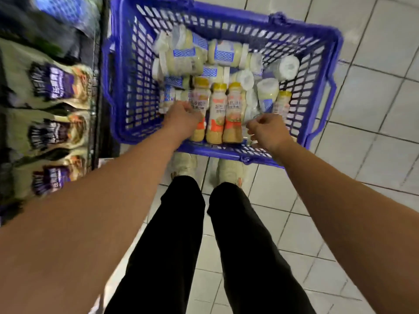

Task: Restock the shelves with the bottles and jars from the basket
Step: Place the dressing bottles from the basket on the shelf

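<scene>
Shelf [99, 91], left of the basket: rows of pouches [54, 82] with dark labels, blurred; print unreadable.

Basket [226, 153]: blue plastic lattice, standing on the tiled floor [374, 87] just beside the shelf, its near rim touching or just ahead of the shoes [184, 164].

Jars [224, 53]: pale contents, white lids, blue-and-white labels; heaped on their sides across the far and middle part of the basket, some ends-up toward the right wall.

Bottles [217, 109]: three with yellow caps lay side by side against the near wall, caps pointing to the far rim, tan contents at the lower ends. A fourth bottle [282, 100] lay apart, near the near right corner.

Left hand [181, 118]: reached over the near rim, fingers curled round the first bottle [199, 94], leftmost of the three, at its label.

Right hand [267, 130]: inside the near right corner, between the three bottles and the fourth; fingers curled inward, thumb close to forefinger. Whether it held anything could not be told.

Legs: black trousers [172, 245], pale shoes, standing on the floor at the basket's near edge.
</scene>
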Demonstrator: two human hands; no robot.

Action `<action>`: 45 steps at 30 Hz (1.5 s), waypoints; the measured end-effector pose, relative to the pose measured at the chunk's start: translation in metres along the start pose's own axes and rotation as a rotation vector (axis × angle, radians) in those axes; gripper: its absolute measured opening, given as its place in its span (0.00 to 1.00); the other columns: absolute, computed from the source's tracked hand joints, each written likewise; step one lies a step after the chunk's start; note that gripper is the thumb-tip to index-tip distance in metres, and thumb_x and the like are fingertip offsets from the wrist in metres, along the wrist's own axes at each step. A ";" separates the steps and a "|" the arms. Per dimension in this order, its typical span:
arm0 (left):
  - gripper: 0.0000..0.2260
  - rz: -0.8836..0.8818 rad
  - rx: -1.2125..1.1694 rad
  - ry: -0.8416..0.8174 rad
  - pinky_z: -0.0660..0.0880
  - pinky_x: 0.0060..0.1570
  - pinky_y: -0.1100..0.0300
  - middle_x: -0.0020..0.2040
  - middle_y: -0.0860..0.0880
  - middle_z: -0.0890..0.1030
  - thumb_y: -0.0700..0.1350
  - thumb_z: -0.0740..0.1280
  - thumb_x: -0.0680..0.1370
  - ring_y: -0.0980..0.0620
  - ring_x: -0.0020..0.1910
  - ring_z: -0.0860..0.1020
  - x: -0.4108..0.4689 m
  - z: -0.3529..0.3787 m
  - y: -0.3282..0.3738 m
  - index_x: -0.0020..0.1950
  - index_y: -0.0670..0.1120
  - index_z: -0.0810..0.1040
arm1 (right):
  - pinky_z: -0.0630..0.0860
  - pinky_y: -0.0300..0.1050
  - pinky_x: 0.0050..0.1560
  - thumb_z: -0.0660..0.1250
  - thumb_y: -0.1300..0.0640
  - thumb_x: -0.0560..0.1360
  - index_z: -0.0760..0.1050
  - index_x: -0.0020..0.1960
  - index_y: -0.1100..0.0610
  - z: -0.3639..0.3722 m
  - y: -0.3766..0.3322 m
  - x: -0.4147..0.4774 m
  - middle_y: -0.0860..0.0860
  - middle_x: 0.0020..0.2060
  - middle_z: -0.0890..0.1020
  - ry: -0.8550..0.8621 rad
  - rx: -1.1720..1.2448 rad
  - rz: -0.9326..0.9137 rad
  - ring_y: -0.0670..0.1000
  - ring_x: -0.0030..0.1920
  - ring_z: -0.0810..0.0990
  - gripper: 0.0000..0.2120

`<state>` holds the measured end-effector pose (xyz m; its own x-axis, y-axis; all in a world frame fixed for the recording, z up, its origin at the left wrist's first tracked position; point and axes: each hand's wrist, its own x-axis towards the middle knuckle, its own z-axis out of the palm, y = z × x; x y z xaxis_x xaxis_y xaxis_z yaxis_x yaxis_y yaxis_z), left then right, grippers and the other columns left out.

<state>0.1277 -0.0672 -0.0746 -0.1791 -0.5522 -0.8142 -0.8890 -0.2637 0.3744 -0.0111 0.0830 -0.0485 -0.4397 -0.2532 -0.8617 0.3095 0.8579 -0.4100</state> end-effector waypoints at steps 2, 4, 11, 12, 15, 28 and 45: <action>0.11 -0.008 0.077 0.033 0.74 0.41 0.56 0.50 0.45 0.81 0.47 0.70 0.75 0.47 0.48 0.79 0.015 0.012 -0.003 0.53 0.42 0.78 | 0.72 0.48 0.42 0.70 0.56 0.78 0.76 0.46 0.62 0.017 0.009 0.024 0.57 0.38 0.77 -0.003 -0.087 -0.023 0.53 0.38 0.74 0.09; 0.16 -0.019 0.109 0.075 0.72 0.43 0.58 0.54 0.44 0.81 0.47 0.71 0.74 0.46 0.52 0.79 0.026 0.021 -0.005 0.57 0.40 0.77 | 0.76 0.48 0.50 0.72 0.49 0.76 0.78 0.53 0.63 0.030 0.014 0.042 0.56 0.45 0.81 -0.002 -0.172 -0.020 0.54 0.46 0.79 0.17; 0.25 -0.014 0.141 0.005 0.71 0.51 0.58 0.55 0.49 0.78 0.43 0.76 0.71 0.50 0.55 0.76 0.034 0.037 -0.019 0.64 0.44 0.69 | 0.77 0.55 0.61 0.73 0.46 0.75 0.77 0.63 0.62 0.051 0.015 0.062 0.57 0.57 0.82 -0.041 -0.249 0.064 0.58 0.57 0.80 0.25; 0.24 -0.006 0.116 -0.003 0.71 0.51 0.58 0.53 0.50 0.77 0.43 0.76 0.71 0.51 0.53 0.75 0.034 0.034 -0.019 0.62 0.45 0.69 | 0.77 0.56 0.62 0.73 0.47 0.75 0.78 0.63 0.62 0.050 0.015 0.062 0.58 0.57 0.83 -0.046 -0.226 0.072 0.58 0.57 0.81 0.24; 0.22 -0.008 0.027 -0.073 0.73 0.52 0.56 0.54 0.52 0.77 0.46 0.75 0.71 0.52 0.52 0.76 0.029 0.027 -0.019 0.62 0.48 0.71 | 0.80 0.54 0.58 0.73 0.50 0.73 0.80 0.57 0.59 0.043 0.014 0.056 0.56 0.53 0.84 -0.059 -0.050 0.141 0.55 0.52 0.83 0.17; 0.14 0.059 -0.276 -0.271 0.80 0.49 0.56 0.49 0.52 0.82 0.45 0.76 0.71 0.53 0.48 0.82 -0.063 -0.024 0.040 0.51 0.55 0.75 | 0.82 0.42 0.36 0.79 0.51 0.65 0.76 0.48 0.50 -0.016 -0.028 -0.067 0.44 0.36 0.85 -0.074 0.265 -0.015 0.41 0.36 0.84 0.17; 0.17 0.319 -0.504 -0.338 0.81 0.45 0.56 0.46 0.52 0.85 0.45 0.74 0.71 0.50 0.47 0.84 -0.323 -0.185 0.148 0.57 0.48 0.74 | 0.81 0.42 0.47 0.70 0.47 0.70 0.74 0.54 0.50 -0.100 -0.158 -0.344 0.45 0.51 0.83 -0.021 0.299 -0.300 0.44 0.52 0.84 0.14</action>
<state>0.1317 -0.0739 0.3262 -0.5939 -0.4085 -0.6931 -0.4807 -0.5106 0.7128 0.0068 0.0790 0.3429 -0.5313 -0.4835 -0.6957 0.4026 0.5785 -0.7094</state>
